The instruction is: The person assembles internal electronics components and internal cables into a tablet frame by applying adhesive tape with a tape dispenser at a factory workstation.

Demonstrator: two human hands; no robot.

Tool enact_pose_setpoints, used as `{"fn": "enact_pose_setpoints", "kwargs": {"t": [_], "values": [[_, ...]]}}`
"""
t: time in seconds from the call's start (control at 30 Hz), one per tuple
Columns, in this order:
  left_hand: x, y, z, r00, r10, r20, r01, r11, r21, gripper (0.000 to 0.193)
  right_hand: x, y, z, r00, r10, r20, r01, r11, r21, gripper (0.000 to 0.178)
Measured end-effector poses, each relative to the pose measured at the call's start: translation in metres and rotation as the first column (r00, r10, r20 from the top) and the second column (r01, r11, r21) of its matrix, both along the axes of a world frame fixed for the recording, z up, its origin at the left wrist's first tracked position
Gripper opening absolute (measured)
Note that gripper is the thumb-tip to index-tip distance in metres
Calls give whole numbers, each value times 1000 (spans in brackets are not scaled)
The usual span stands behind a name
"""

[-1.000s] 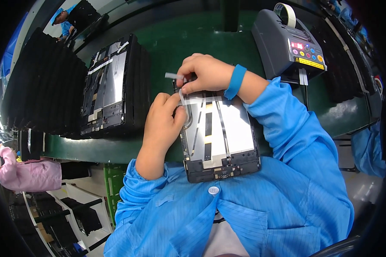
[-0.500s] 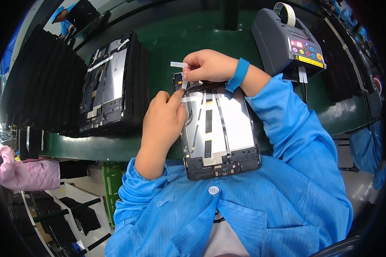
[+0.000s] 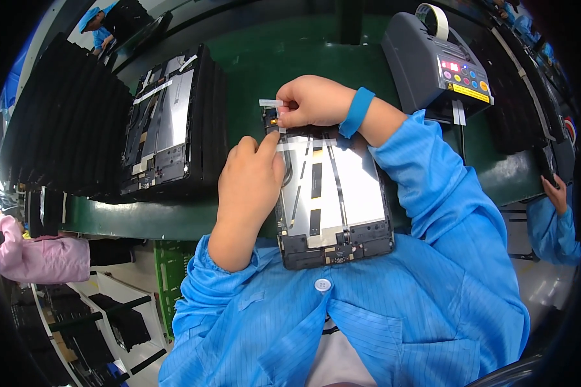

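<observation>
In front of me lies an opened tablet, back cover off, showing silvery panels, dark ribbon cables and a black lower section. My right hand is closed in a pinch on a strip of white tape over the tablet's top left corner. Part of the strip is hidden by the fingers. My left hand lies along the tablet's left edge, its index finger stretched to the corner just below the pinch. Another pale tape strip crosses the upper part of the panel.
At left stands a row of black padded trays, with a similar opened tablet leaning on its front. A grey tape dispenser with lit buttons is at the back right of the green table. Other people work nearby; one's hand shows at right.
My right hand's pinch has shifted very slightly, and the tape strip sits a little lower at the corner. At the far right, another person's hand has come into view.
</observation>
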State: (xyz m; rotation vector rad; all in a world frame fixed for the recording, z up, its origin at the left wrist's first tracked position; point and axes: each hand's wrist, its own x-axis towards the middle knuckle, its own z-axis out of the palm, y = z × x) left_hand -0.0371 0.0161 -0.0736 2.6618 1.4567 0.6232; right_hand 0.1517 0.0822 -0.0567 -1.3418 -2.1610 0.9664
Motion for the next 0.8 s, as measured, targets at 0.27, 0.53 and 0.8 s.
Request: {"fn": "enact_pose_setpoints", "kwargs": {"t": [0.27,0.53,0.8], "values": [[-1,2,0,999,-3,36,3,1000,-10,29,-2,4,2,996,52,68,-56,997,54,17],[0,3,0,1000,-28,2,28,1000,-5,27,6,14,-1,965,147,-216,-190,962,-195,13],[-1,5,0,999,-35,3,35,999,-1,27,-2,13,7,982,180,53,-174,979,-103,18]]}}
